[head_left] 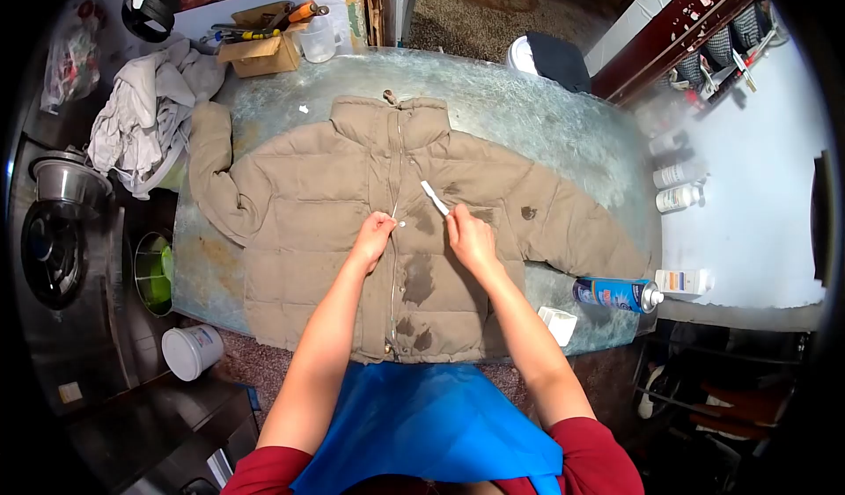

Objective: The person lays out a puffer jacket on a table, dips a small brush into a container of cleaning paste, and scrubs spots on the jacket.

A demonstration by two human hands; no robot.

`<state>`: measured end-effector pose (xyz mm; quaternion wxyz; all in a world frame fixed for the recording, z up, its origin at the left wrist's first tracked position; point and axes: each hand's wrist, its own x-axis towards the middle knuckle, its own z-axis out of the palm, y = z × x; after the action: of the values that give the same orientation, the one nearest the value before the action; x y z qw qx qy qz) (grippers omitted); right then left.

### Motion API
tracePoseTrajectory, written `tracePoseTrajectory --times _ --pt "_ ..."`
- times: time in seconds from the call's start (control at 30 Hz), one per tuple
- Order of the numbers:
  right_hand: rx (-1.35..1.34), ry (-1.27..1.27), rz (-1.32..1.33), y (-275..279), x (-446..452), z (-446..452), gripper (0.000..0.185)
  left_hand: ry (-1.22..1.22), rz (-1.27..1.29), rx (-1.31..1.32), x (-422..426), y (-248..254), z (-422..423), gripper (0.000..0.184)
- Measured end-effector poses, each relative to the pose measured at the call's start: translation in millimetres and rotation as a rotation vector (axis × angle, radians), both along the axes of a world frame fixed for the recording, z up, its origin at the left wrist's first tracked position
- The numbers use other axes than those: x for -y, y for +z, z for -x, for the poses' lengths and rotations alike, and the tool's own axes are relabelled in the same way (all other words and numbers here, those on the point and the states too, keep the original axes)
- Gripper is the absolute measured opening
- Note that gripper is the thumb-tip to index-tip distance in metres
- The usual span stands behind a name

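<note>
A tan padded jacket lies front side up, its collar at the far side and its sleeves spread. Dark wet-looking patches mark the front right of its zipper and one sleeve. My left hand is closed on the jacket's front edge beside the zipper, near a small white spot. Held in my right hand is a white brush, its head angled up and left over the jacket's chest.
The jacket rests on a worn metal-topped table. At right are a blue spray can, a white container and bottles. A cardboard tool box, clear jug and grey cloth stand at back left.
</note>
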<state>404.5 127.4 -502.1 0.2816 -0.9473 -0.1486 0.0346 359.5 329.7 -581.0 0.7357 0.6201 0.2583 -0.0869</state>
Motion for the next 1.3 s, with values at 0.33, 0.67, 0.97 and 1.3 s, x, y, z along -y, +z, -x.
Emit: tracePoseTrajectory --times 0.33,0.67,0.97,1.3 --pt "-0.019 0.004 -0.102 -3.8 2.5 -2.7 0.015 -0.022 0.008 -0.029 -0.7 3.8 -0.6 0.009" --pt "-0.004 -0.101 -0.041 4.3 16.5 4.9 0.013 -0.024 0.007 -0.008 -1.4 1.6 -1.4 0.011" --pt "0.009 -0.321 -0.395 44.3 84.0 46.9 0.014 -0.016 0.028 -0.03 -2.2 5.1 -2.3 0.007" --pt "-0.084 -0.72 -0.224 94.0 232.4 234.4 0.014 0.052 0.045 0.027 -2.2 -17.9 -17.6 0.012"
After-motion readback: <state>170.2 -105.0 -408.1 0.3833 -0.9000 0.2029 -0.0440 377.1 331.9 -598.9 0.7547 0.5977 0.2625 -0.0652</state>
